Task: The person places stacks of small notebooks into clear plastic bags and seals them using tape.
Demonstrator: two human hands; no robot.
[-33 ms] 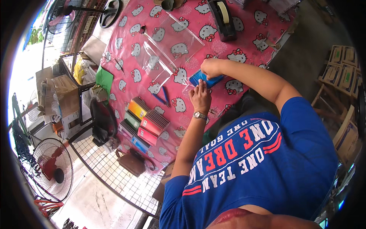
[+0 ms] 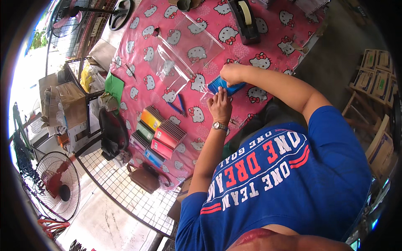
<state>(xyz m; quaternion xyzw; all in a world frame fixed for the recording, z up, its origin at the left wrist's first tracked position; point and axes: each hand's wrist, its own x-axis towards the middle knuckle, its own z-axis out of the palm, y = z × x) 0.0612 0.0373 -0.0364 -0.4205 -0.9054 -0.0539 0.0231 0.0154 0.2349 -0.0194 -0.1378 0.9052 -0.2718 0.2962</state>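
A blue spiral notebook (image 2: 235, 89) lies at the table's near edge, in a clear plastic sleeve or wrap that shows at its left end. My left hand (image 2: 220, 106), with a watch at the wrist, rests stretched-out fingers on its near side. Over its far side, my right hand (image 2: 231, 74) is closed in a pinch; what its fingertips hold is hidden. Just beyond lie clear plastic sheets or bags (image 2: 190, 46). Blue-handled pliers (image 2: 179, 105) are left of my left hand. Further left stand bundles of small spiral notebooks (image 2: 157, 136) in yellow, green, pink and blue.
A black tape dispenser (image 2: 246, 25) stands at the far side of the pink patterned tablecloth (image 2: 272, 39). Near the left edge are a green sheet (image 2: 114, 88) and a brown pouch (image 2: 143, 179). A fan (image 2: 57, 186) stands at left; cardboard boxes (image 2: 377, 79) are stacked at right.
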